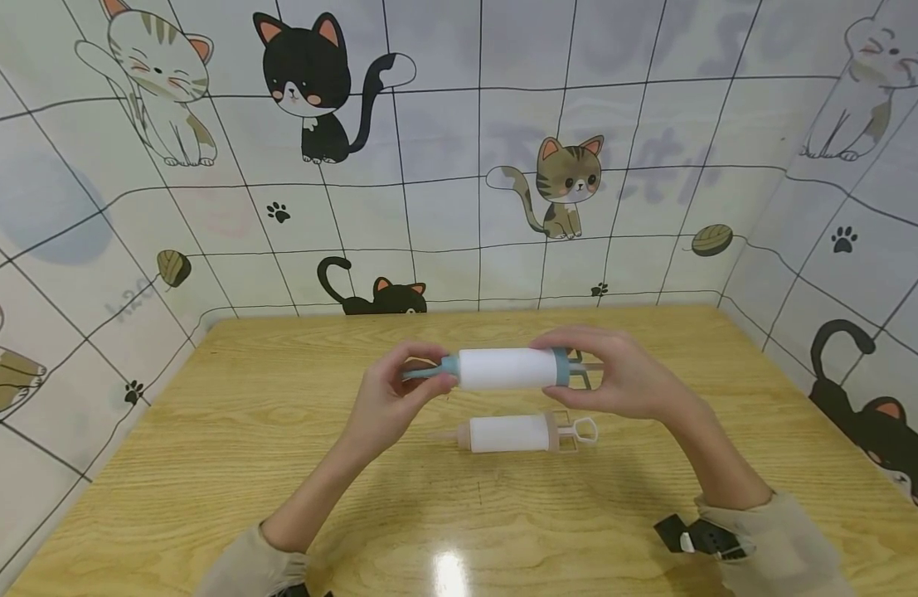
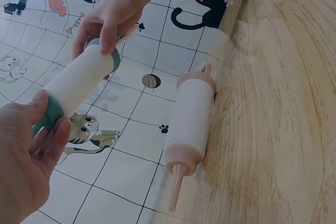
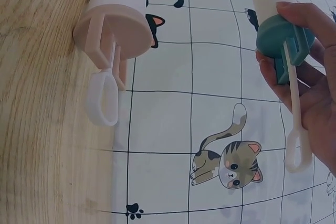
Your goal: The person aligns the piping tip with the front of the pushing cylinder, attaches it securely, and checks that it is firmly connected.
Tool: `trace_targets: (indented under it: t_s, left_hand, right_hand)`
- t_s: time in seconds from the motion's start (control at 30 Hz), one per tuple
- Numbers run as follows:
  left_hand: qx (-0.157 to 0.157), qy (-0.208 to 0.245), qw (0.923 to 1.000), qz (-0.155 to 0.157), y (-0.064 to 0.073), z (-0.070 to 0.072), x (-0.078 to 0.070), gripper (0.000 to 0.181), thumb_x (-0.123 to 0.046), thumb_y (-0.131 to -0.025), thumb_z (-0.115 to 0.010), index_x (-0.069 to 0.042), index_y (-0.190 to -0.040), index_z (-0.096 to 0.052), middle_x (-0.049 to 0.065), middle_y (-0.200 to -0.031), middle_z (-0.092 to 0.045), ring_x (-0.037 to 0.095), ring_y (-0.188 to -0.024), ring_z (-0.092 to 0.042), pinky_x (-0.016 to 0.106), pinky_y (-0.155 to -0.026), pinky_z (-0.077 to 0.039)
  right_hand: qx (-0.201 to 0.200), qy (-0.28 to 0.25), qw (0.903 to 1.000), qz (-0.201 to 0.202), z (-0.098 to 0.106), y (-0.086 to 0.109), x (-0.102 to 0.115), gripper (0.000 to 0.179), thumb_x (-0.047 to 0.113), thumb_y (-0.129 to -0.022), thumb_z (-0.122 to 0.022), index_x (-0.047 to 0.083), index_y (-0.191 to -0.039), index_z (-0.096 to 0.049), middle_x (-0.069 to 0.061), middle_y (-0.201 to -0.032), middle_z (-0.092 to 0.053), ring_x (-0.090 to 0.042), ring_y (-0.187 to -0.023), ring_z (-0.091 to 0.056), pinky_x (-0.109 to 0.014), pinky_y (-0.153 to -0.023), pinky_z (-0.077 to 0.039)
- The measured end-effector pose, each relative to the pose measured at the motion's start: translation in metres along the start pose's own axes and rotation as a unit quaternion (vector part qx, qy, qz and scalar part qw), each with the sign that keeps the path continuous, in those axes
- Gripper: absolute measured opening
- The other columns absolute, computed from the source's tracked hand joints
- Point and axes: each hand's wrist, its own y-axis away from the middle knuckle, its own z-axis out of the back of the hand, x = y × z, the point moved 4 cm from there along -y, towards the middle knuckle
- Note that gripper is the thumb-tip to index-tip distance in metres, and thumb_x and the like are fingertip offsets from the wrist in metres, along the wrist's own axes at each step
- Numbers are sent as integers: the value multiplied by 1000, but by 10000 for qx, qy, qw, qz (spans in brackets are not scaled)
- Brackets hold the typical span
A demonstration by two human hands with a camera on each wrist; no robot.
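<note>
A white syringe-like tube with teal ends (image 1: 507,368) is held level above the table between both hands. My left hand (image 1: 399,390) pinches its teal nozzle end between thumb and fingers. At the other end my right hand (image 1: 615,373) grips the teal collar, thumb on one side and fingers on the other. A white plunger rod with a loop handle (image 3: 295,119) sticks out past the right fingers in the right wrist view. Nearer the person lies a second such tube with beige-pink ends (image 1: 509,434), its thin nozzle to the left and its loop handle to the right.
The wooden table (image 1: 242,448) meets walls covered with a cat-patterned sheet (image 1: 444,207) at the back and sides. Black straps (image 1: 701,535) show at the right sleeve.
</note>
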Motion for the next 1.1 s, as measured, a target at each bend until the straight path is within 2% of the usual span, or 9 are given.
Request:
trace_targets:
  t_s: [0.23, 0.37, 0.53, 0.73, 0.97, 1.1]
  left_hand:
    - [43, -199, 9988, -439, -1, 0, -1, 33, 13, -83, -76, 2, -111, -65, 16, -108, -67, 25, -97, -69, 39, -84, -61]
    - [24, -150, 9985, -525, -1, -1, -2, 33, 13, -83, -76, 2, -112, -66, 14, -107, -67, 24, -97, -69, 39, -84, -61]
    - [-78, -107, 9991, -392, -1, -1, -2, 26, 9, -88, -72, 2, -112, -66, 15, -109, -67, 22, -98, -69, 37, -86, -60]
    - [-169, -141, 9997, -85, 0, 0, -2, 25, 6, -90, -72, 2, -113, -65, 16, -112, -66, 23, -99, -68, 36, -85, -61]
    - [-75, 22, 9998, 189, -1, 0, 1, 21, 4, -93, -70, 3, -113, -65, 19, -104, -65, 28, -80, -68, 35, -69, -62]
    - [-56, 58, 9998, 192, -1, 0, 0, 22, 4, -92, -71, 3, -113, -65, 18, -106, -65, 28, -83, -68, 35, -71, -62]
  right_hand:
    - [27, -1, 10000, -52, 0, 0, -2, 53, 5, -76, -87, 9, -124, -67, -5, -119, -69, -15, -97, -65, -34, -74, -60]
    - [41, -11, 9999, -123, 0, 0, -3, 52, 5, -76, -87, 10, -125, -67, -3, -120, -69, -15, -97, -64, -34, -75, -60]
    - [23, -11, 9999, -151, 0, 0, -3, 52, 5, -76, -87, 11, -125, -67, -3, -119, -69, -14, -96, -64, -34, -75, -59]
    - [20, -38, 10000, -80, 0, 0, -1, 53, 4, -77, -86, 11, -126, -67, -4, -120, -69, -14, -96, -65, -32, -75, -59]
    - [-7, -77, 10000, -30, 1, 0, 0, 54, 3, -76, -86, 11, -126, -67, -4, -120, -69, -14, -96, -64, -33, -73, -59]
    - [10, -66, 10000, -28, 1, 0, 0, 53, 4, -76, -87, 10, -125, -67, -4, -120, -69, -14, -95, -64, -35, -72, -60]
